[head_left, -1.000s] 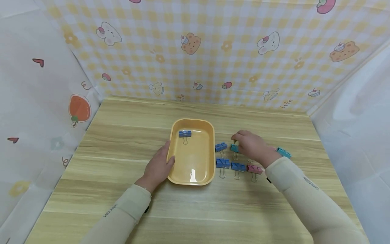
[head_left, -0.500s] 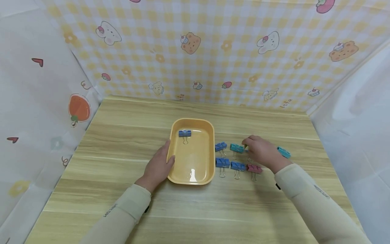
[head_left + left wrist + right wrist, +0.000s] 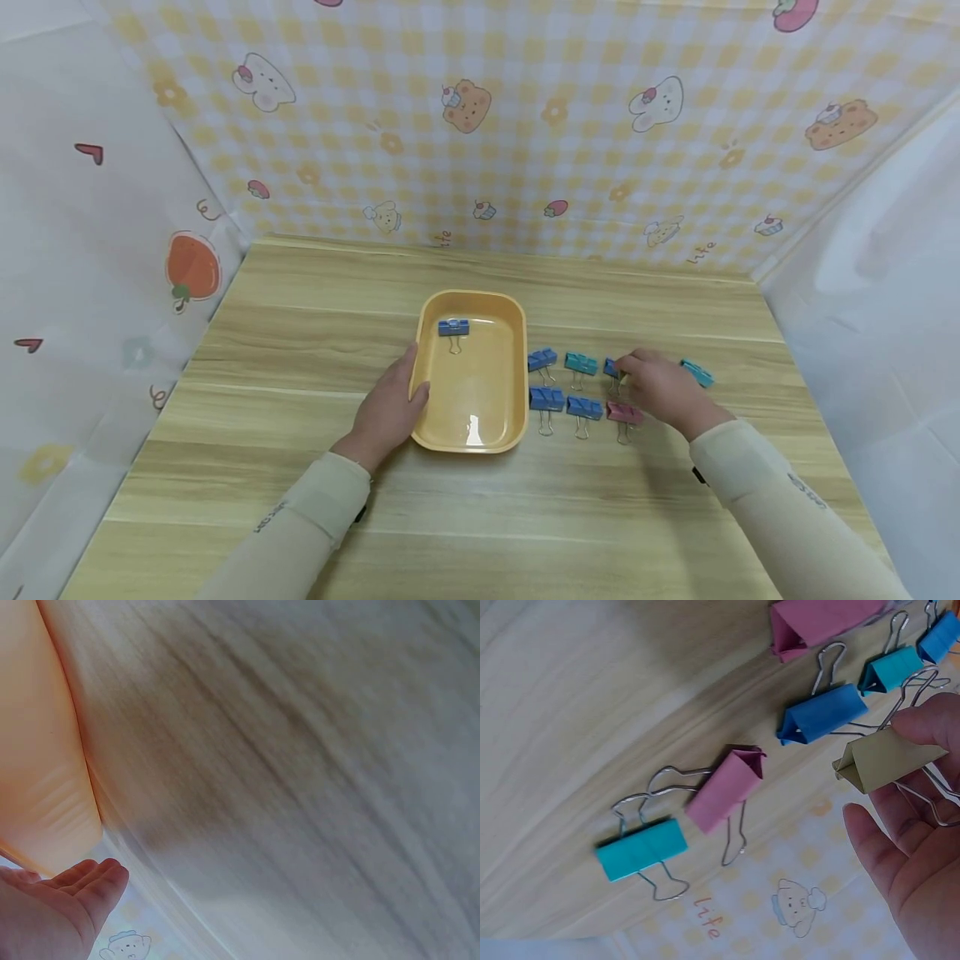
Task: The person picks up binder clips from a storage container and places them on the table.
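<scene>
My left hand (image 3: 386, 400) holds the left side of a yellow tray (image 3: 416, 433), its thumb over the rim. In the left wrist view the fingers (image 3: 101, 889) lie alongside the tray's outer wall (image 3: 45, 727). One blue binder clip (image 3: 453, 327) lies inside the tray. My right hand (image 3: 663, 392) pinches a yellow binder clip (image 3: 889, 757) between thumb and fingers, above the table beside a blue binder clip (image 3: 821, 714). A pink binder clip (image 3: 727, 790) and a teal one (image 3: 641, 847) lie nearby; the head view hides this pink clip behind the hand.
Two rows of binder clips stand right of the tray, among them a teal clip (image 3: 581, 363), a blue clip (image 3: 546, 398) and a pink clip (image 3: 624, 413). A patterned cloth (image 3: 517, 167) hangs behind the wooden table (image 3: 465, 525); white sheets flank it.
My right hand has moved right and slightly nearer with the yellow binder clip, uncovering a teal clip and part of a blue one. The left hand and tray have stayed put.
</scene>
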A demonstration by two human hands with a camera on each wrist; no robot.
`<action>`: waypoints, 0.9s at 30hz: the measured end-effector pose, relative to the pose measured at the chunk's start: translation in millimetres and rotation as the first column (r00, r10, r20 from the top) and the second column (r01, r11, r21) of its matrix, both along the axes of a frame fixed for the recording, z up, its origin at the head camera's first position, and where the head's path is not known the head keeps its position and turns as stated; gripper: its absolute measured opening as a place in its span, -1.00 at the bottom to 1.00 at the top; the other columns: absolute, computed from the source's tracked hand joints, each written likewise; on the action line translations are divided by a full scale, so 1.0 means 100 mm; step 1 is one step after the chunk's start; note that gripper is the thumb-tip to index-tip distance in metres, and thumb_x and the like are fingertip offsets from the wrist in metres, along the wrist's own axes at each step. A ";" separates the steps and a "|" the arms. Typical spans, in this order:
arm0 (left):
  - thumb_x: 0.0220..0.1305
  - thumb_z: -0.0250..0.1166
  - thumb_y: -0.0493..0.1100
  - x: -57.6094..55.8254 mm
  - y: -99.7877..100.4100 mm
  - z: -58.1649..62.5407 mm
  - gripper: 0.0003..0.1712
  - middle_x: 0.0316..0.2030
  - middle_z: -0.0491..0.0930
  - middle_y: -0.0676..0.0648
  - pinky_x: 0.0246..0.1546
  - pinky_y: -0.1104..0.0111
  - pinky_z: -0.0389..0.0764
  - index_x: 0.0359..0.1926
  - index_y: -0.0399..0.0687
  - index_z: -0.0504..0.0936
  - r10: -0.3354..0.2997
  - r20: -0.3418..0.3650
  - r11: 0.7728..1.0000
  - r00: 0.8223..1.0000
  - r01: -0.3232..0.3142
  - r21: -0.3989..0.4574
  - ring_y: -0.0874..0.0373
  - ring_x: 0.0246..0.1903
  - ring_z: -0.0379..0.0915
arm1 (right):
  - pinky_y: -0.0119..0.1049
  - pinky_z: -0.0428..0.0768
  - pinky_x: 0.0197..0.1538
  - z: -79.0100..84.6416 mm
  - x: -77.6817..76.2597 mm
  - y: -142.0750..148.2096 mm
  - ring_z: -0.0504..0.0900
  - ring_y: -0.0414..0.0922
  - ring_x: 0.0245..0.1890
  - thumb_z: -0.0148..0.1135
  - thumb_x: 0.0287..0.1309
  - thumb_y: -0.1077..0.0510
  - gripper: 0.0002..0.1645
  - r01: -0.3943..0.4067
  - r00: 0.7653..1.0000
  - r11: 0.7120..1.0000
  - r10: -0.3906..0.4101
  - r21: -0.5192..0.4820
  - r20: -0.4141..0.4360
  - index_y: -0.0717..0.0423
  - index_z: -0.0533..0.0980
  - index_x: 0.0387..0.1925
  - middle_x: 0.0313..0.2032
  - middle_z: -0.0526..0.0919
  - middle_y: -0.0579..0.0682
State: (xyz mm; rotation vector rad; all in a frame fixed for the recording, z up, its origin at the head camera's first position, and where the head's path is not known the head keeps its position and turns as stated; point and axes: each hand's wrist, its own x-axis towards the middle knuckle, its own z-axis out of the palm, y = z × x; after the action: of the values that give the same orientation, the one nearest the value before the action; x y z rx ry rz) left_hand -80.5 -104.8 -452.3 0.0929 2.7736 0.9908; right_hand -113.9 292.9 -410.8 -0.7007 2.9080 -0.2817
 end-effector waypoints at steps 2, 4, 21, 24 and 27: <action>0.44 0.01 -0.03 0.00 0.00 0.00 -0.20 0.42 0.12 -0.31 0.34 -0.05 0.18 0.52 -0.17 -0.12 -0.001 -0.003 1.000 1.000 0.001 -0.001 -0.22 0.39 0.07 | -0.07 0.65 -0.22 -0.02 0.01 0.02 0.63 0.07 -0.18 0.22 0.00 0.44 -0.60 -0.004 1.000 1.000 0.004 -0.001 -0.013 0.29 0.58 -0.04 -0.13 0.62 0.16; 0.44 0.02 -0.04 -0.01 -0.01 -0.01 -0.20 0.42 0.12 -0.31 0.34 -0.06 0.18 0.52 -0.18 -0.12 -0.001 -0.006 1.000 1.000 0.001 0.002 -0.22 0.39 0.06 | -0.07 0.66 -0.22 -0.02 0.02 0.03 0.63 0.07 -0.18 0.22 -0.02 0.45 -0.59 -0.001 1.000 1.000 0.001 0.000 -0.022 0.29 0.58 -0.05 -0.13 0.62 0.17; 0.44 0.01 -0.03 -0.02 0.00 -0.03 -0.20 0.43 0.11 -0.29 0.34 -0.05 0.18 0.53 -0.13 -0.14 0.002 0.005 1.000 1.000 -0.002 -0.009 -0.21 0.39 0.06 | -0.09 0.64 -0.26 -0.01 0.11 0.21 0.61 0.02 -0.27 0.19 -0.04 0.48 -0.60 0.038 0.999 0.999 -0.038 -0.010 -0.005 0.30 0.57 -0.07 -0.17 0.62 0.16; 0.44 0.01 -0.02 -0.02 0.00 -0.02 -0.19 0.43 0.11 -0.30 0.34 -0.06 0.19 0.53 -0.12 -0.15 0.005 0.008 1.000 1.000 -0.005 -0.013 -0.22 0.39 0.06 | -0.09 0.64 -0.25 -0.02 0.14 0.24 0.61 0.01 -0.29 0.21 -0.04 0.48 -0.61 0.045 0.999 0.999 -0.045 -0.015 -0.004 0.30 0.57 -0.08 -0.19 0.61 0.14; 0.44 0.01 -0.03 -0.02 0.01 -0.02 -0.20 0.43 0.11 -0.30 0.34 -0.05 0.19 0.53 -0.13 -0.14 0.006 0.005 1.000 1.000 -0.006 -0.015 -0.22 0.39 0.06 | -0.08 0.64 -0.24 -0.03 0.17 0.26 0.60 0.02 -0.27 0.25 -0.05 0.47 -0.63 0.056 0.998 0.998 -0.056 -0.014 -0.008 0.29 0.57 -0.11 -0.18 0.61 0.14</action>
State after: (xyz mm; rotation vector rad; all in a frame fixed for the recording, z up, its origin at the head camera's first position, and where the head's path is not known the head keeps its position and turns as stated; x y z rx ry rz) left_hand -82.3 -104.1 -454.7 0.0797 2.7779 0.9700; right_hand -97.0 319.1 -413.6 -0.6242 2.9397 -0.3060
